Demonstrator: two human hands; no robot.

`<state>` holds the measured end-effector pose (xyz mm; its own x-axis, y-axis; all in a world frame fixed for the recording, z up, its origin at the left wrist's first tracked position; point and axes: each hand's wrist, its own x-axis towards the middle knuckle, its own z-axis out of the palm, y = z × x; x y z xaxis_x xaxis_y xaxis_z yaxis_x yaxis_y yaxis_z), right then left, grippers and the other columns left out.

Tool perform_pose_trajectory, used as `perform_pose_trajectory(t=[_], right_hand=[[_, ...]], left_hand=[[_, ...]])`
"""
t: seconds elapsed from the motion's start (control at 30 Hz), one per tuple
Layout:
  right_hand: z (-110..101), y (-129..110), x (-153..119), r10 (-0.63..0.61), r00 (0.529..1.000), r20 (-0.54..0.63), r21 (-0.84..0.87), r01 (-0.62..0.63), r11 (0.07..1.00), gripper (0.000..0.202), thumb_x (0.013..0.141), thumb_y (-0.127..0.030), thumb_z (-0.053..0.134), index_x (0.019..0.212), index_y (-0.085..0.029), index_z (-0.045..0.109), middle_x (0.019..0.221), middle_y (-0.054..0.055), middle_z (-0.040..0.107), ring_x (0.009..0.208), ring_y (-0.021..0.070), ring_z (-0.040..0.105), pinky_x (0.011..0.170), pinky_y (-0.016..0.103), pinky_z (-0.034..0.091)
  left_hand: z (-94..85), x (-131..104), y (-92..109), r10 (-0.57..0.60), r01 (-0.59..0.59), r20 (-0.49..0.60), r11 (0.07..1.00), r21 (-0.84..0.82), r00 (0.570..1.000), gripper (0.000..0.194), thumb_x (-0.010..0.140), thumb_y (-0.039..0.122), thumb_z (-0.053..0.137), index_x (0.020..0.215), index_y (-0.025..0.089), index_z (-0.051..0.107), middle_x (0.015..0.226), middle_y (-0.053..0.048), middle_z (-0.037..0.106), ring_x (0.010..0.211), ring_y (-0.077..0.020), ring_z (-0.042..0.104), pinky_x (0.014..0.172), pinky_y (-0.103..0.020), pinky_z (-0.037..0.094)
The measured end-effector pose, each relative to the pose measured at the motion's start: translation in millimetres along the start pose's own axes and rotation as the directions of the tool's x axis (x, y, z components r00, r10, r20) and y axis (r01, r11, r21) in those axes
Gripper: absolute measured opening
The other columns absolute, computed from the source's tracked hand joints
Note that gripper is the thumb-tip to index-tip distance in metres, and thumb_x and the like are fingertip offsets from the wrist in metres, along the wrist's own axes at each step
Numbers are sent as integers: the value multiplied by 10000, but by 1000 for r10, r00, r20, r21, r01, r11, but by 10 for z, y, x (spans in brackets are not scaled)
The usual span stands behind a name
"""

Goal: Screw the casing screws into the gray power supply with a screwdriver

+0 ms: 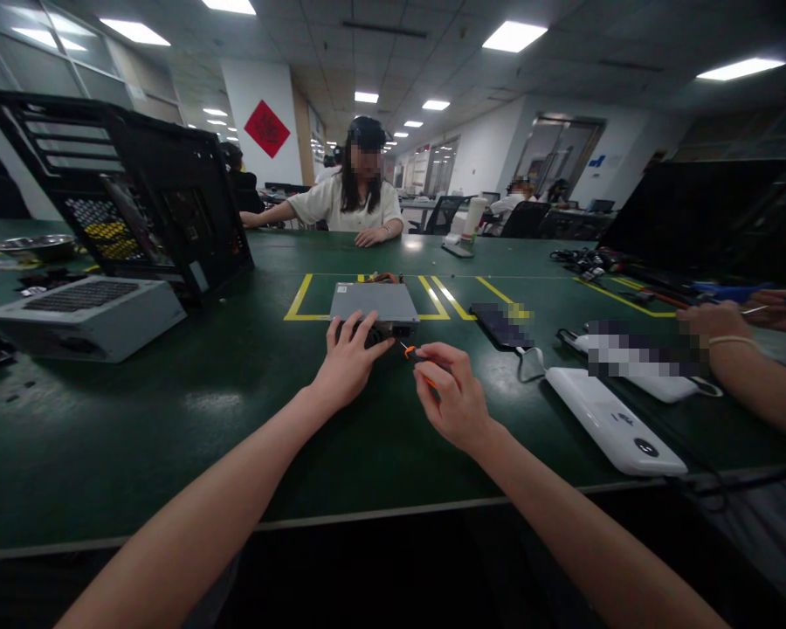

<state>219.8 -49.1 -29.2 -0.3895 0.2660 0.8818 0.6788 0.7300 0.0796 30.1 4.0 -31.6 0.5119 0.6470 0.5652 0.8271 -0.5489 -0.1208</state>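
A grey metal box with a socket and a fan opening, like a power supply point(375, 300), lies on the green table point(236, 454) in front of me. My left hand point(350, 356) rests on its top and near side, fingers spread. Just right of it, my right hand point(455, 395) pinches a screwdriver point(414, 354) with an orange and black handle. The screwdriver's thin shaft points left toward the box's near face; whether its tip touches is too small to tell.
An open black computer case point(196, 201) and a larger grey power supply point(85, 319) stand left. Right are a phone point(498, 325), white power banks point(612, 419) and another person's hands point(717, 323). A person point(360, 188) sits opposite.
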Motion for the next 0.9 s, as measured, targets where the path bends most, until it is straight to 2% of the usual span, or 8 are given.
perform_pose_trajectory(t=[0.37, 0.53, 0.7, 0.8, 0.9], right_hand=[[13, -12, 5, 31, 999, -7, 72, -30, 997, 434, 775, -31, 497, 1151, -227, 404, 1156, 112, 434, 1081, 206, 501, 795, 356, 549], [3, -18, 22, 5, 1000, -1, 25, -5, 1000, 386, 790, -77, 523, 1120, -255, 428, 1121, 86, 460, 1026, 196, 525, 772, 353, 551], [12, -15, 6, 43, 999, -9, 76, -42, 996, 438, 772, -46, 515, 1152, -233, 402, 1157, 110, 445, 1089, 215, 502, 812, 376, 544], [9, -12, 8, 49, 999, -18, 24, -49, 999, 411, 784, -70, 533, 1135, -250, 415, 1129, 96, 450, 1023, 199, 534, 764, 358, 558], [4, -9, 14, 56, 998, -43, 43, -54, 998, 447, 787, -43, 502, 1165, -253, 389, 1123, 97, 460, 1017, 192, 541, 727, 337, 564]], left_hand=[[28, 4, 19, -11, 11, -10, 1000, 22, 1000, 510, 791, 80, 491, 1227, 344, 528, 1424, -91, 303, 1302, -327, 239, 1030, -578, 182], [20, 6, 20, -14, 14, -1, 1000, 14, 1000, 515, 776, 84, 513, 1218, 349, 536, 1427, -84, 298, 1303, -329, 232, 1032, -582, 167], [27, 9, 27, -19, 19, -19, 1000, 7, 1000, 503, 781, 95, 513, 1211, 355, 539, 1426, -80, 300, 1300, -327, 235, 1033, -580, 161], [31, 9, 29, -17, 16, -22, 1000, -2, 1000, 493, 790, 99, 501, 1212, 351, 540, 1424, -85, 303, 1300, -327, 234, 1031, -581, 161], [37, 10, 28, -17, 17, -20, 1000, -6, 1000, 501, 790, 92, 497, 1217, 351, 537, 1425, -82, 303, 1302, -325, 228, 1033, -582, 159]])
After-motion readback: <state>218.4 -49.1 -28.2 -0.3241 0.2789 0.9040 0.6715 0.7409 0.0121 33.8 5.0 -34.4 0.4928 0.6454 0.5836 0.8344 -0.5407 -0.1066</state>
